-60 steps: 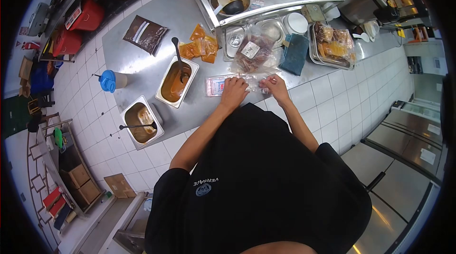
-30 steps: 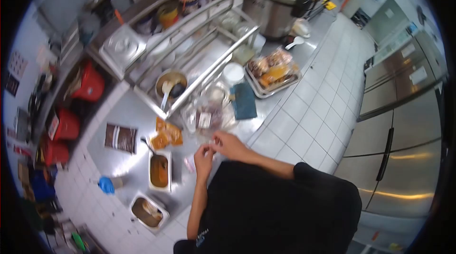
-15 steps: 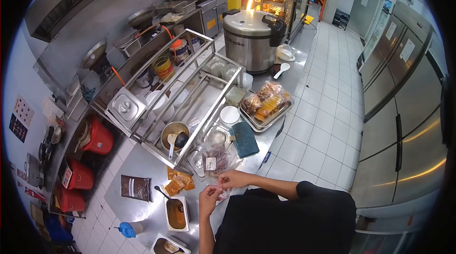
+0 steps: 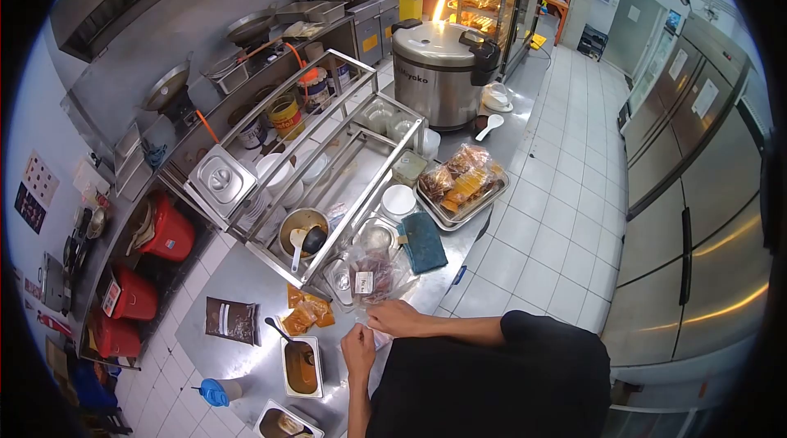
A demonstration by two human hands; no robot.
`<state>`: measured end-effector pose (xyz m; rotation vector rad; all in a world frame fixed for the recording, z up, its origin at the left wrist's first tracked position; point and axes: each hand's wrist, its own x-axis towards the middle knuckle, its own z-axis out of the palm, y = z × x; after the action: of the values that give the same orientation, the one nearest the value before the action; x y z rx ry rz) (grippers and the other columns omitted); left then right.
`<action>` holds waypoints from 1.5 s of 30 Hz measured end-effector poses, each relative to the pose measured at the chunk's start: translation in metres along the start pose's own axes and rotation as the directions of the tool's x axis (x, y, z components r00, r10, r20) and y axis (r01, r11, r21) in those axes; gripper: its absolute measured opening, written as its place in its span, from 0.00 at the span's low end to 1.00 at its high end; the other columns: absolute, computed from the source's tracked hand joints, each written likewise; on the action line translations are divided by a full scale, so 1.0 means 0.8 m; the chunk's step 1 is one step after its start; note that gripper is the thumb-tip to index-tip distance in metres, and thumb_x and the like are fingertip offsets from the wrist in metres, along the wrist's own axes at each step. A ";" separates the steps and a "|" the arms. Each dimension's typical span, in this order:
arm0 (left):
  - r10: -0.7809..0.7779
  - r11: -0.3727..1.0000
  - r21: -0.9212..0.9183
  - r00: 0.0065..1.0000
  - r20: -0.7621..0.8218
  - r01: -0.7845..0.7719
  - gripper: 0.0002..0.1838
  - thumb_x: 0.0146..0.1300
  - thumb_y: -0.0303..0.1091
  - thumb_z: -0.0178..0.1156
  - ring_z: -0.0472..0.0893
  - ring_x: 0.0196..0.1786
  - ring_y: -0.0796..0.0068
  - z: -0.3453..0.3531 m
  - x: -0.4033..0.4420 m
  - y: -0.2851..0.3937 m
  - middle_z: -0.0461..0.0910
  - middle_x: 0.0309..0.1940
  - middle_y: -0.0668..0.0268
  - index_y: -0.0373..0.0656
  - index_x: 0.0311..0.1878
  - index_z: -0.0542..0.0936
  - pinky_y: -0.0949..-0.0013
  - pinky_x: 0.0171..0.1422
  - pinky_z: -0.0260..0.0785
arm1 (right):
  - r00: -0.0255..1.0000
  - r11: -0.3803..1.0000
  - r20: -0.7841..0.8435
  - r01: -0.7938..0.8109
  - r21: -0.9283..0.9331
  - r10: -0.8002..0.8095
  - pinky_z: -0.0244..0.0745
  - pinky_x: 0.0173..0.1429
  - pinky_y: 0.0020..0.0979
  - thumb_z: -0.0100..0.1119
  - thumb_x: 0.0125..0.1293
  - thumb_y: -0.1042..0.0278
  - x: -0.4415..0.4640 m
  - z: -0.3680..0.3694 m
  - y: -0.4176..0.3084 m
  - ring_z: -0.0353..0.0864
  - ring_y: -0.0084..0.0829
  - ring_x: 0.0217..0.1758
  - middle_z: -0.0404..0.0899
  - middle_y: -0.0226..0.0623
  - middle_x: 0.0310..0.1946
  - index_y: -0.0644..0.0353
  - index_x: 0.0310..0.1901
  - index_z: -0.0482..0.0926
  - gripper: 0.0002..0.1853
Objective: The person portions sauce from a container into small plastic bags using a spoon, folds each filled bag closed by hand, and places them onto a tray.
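Observation:
At the near edge of the steel counter, my left hand [image 4: 358, 349] is closed, its fingers curled in a pinch. My right hand [image 4: 397, 319] is closed just beside it, back of the hand upward. Between and below them shows a bit of a clear plastic bag [image 4: 382, 339] with something pinkish in it, mostly hidden by my hands and black shirt. Just beyond my right hand lies a larger clear bag [image 4: 365, 281] with a white label and dark reddish contents. Orange sauce packets [image 4: 306, 312] lie left of it, near a steel pan of brown sauce [image 4: 303, 368] with a ladle.
A dark packet [image 4: 232, 321] and a blue-lidded cup [image 4: 216, 392] stand to the left. Beyond are a metal rack [image 4: 361, 186], a pot [image 4: 303, 231] with ladles, a folded green cloth [image 4: 422, 243], a tray of bagged food [image 4: 461, 184] and a large rice cooker [image 4: 434, 81].
My hands have drawn slightly apart from their fingertip-to-fingertip pinch, the left one lower and the right one turned knuckles up. The view has shifted a little.

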<state>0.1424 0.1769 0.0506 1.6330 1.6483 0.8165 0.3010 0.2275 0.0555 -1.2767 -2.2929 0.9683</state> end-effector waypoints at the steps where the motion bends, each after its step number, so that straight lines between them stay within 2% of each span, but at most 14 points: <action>1: -0.057 0.998 0.029 0.997 -0.044 0.059 0.12 0.63 0.33 0.55 0.78 0.27 0.43 -0.002 0.001 0.000 0.75 0.22 0.44 0.33 0.30 0.77 0.50 0.33 0.65 | 0.997 1.000 -0.077 0.005 -0.025 -0.007 0.73 0.46 0.51 0.52 0.65 0.62 0.001 0.006 0.002 0.79 0.56 0.40 0.78 0.55 0.32 0.64 0.34 0.75 0.12; 6: -0.082 0.996 0.027 0.994 -0.065 0.084 0.12 0.61 0.33 0.56 0.76 0.25 0.47 -0.017 0.001 -0.006 0.73 0.19 0.47 0.32 0.27 0.77 0.51 0.33 0.65 | 0.975 0.992 -0.186 0.125 0.024 -0.118 0.73 0.50 0.47 0.56 0.62 0.68 -0.004 -0.009 -0.015 0.77 0.52 0.47 0.75 0.49 0.41 0.61 0.38 0.77 0.07; 14: 0.090 0.996 -0.024 0.988 0.124 -0.088 0.10 0.59 0.29 0.56 0.77 0.37 0.55 -0.053 0.002 -0.038 0.74 0.30 0.51 0.30 0.29 0.78 0.59 0.43 0.68 | 0.929 0.953 0.219 0.303 0.016 -0.299 0.70 0.48 0.39 0.58 0.68 0.63 -0.015 0.005 -0.010 0.73 0.43 0.45 0.69 0.42 0.36 0.58 0.46 0.81 0.10; 17: 0.029 0.969 -0.246 0.999 0.032 -0.021 0.08 0.63 0.26 0.54 0.80 0.42 0.62 -0.049 -0.005 -0.035 0.77 0.32 0.54 0.32 0.34 0.80 0.62 0.44 0.71 | 0.922 0.925 0.278 0.169 0.340 -0.270 0.69 0.48 0.37 0.59 0.69 0.57 0.015 0.015 0.001 0.72 0.41 0.46 0.69 0.41 0.36 0.58 0.41 0.84 0.13; 19: -0.337 0.491 -0.847 0.941 0.031 0.204 0.09 0.68 0.26 0.54 0.82 0.45 0.65 -0.043 -0.018 0.010 0.81 0.35 0.55 0.33 0.41 0.82 0.67 0.48 0.73 | 0.972 0.907 0.103 0.157 0.389 -0.213 0.69 0.49 0.37 0.60 0.69 0.57 0.025 0.022 0.005 0.72 0.40 0.46 0.70 0.41 0.37 0.58 0.40 0.85 0.12; 20: -0.344 0.489 -0.848 0.939 0.030 0.206 0.09 0.68 0.26 0.54 0.82 0.45 0.65 -0.044 -0.017 0.009 0.81 0.35 0.55 0.33 0.41 0.82 0.67 0.48 0.73 | 0.988 0.886 -0.072 0.157 0.437 -0.140 0.68 0.50 0.36 0.61 0.68 0.58 0.028 0.025 0.007 0.72 0.39 0.46 0.70 0.40 0.38 0.57 0.38 0.85 0.12; 22: -0.096 0.917 -0.396 0.990 -0.106 0.046 0.10 0.70 0.28 0.56 0.85 0.46 0.64 -0.048 -0.024 -0.001 0.84 0.38 0.54 0.33 0.45 0.83 0.68 0.50 0.75 | 0.986 0.907 -0.120 0.153 0.393 -0.115 0.68 0.51 0.36 0.62 0.68 0.59 0.033 0.026 0.012 0.72 0.37 0.47 0.70 0.40 0.39 0.58 0.37 0.85 0.11; 27: -0.013 0.995 -0.096 0.966 -0.259 -0.013 0.08 0.65 0.29 0.62 0.84 0.40 0.57 -0.055 -0.032 -0.034 0.84 0.35 0.53 0.35 0.43 0.83 0.62 0.48 0.74 | 0.930 0.930 -0.223 0.331 0.158 -0.293 0.72 0.47 0.37 0.64 0.64 0.63 0.037 -0.011 -0.016 0.76 0.40 0.43 0.74 0.39 0.36 0.57 0.37 0.86 0.08; 30: -0.029 0.998 -0.054 0.951 -0.309 0.013 0.07 0.64 0.30 0.64 0.84 0.40 0.56 -0.069 -0.040 -0.017 0.83 0.34 0.55 0.35 0.38 0.82 0.61 0.48 0.74 | 0.982 0.905 0.122 0.083 0.417 -0.146 0.75 0.37 0.35 0.60 0.68 0.66 0.040 -0.025 -0.045 0.82 0.33 0.33 0.81 0.40 0.35 0.62 0.37 0.84 0.09; 33: -0.176 0.969 -0.213 0.950 -0.258 0.122 0.13 0.62 0.28 0.67 0.84 0.44 0.66 -0.083 -0.066 -0.023 0.80 0.35 0.60 0.36 0.47 0.77 0.66 0.54 0.74 | 0.897 0.845 0.441 -0.210 0.492 -0.034 0.73 0.25 0.28 0.53 0.73 0.67 0.039 -0.021 -0.070 0.80 0.26 0.19 0.86 0.42 0.37 0.63 0.45 0.82 0.11; 36: -0.105 0.900 -0.431 0.991 -0.079 0.061 0.18 0.61 0.30 0.68 0.83 0.46 0.67 -0.109 -0.090 -0.019 0.81 0.38 0.65 0.38 0.52 0.76 0.67 0.57 0.72 | 0.743 0.885 0.665 -0.254 0.390 -0.080 0.74 0.25 0.27 0.50 0.75 0.62 0.040 -0.018 -0.103 0.77 0.25 0.16 0.86 0.42 0.37 0.60 0.53 0.79 0.14; 38: -0.077 0.696 -0.688 0.974 0.213 0.205 0.19 0.62 0.32 0.68 0.82 0.47 0.71 -0.126 -0.099 -0.029 0.81 0.41 0.67 0.39 0.54 0.75 0.68 0.58 0.72 | 0.631 0.929 0.771 -0.224 0.294 -0.092 0.76 0.25 0.28 0.47 0.77 0.57 0.040 -0.027 -0.146 0.79 0.25 0.18 0.86 0.43 0.36 0.60 0.55 0.78 0.17; 41: 0.043 0.603 -0.707 0.870 0.491 0.369 0.18 0.63 0.32 0.68 0.82 0.43 0.75 -0.127 -0.108 -0.059 0.82 0.41 0.65 0.36 0.53 0.77 0.71 0.50 0.74 | 0.493 0.928 0.827 -0.094 0.361 -0.271 0.75 0.22 0.25 0.44 0.79 0.56 0.043 0.020 -0.145 0.81 0.23 0.20 0.85 0.38 0.34 0.59 0.59 0.77 0.19; 45: -0.091 0.417 -0.821 0.916 0.391 0.391 0.07 0.67 0.30 0.62 0.81 0.35 0.77 -0.109 -0.147 -0.094 0.81 0.36 0.67 0.40 0.45 0.78 0.72 0.41 0.75 | 0.385 0.946 0.907 -0.193 0.260 -0.171 0.76 0.25 0.23 0.48 0.77 0.51 0.090 0.024 -0.175 0.86 0.26 0.27 0.85 0.37 0.34 0.61 0.54 0.79 0.21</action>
<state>0.0272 0.0599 0.0436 0.6541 0.8859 0.9850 0.1658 0.2294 0.1383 -0.5784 -2.5873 2.4632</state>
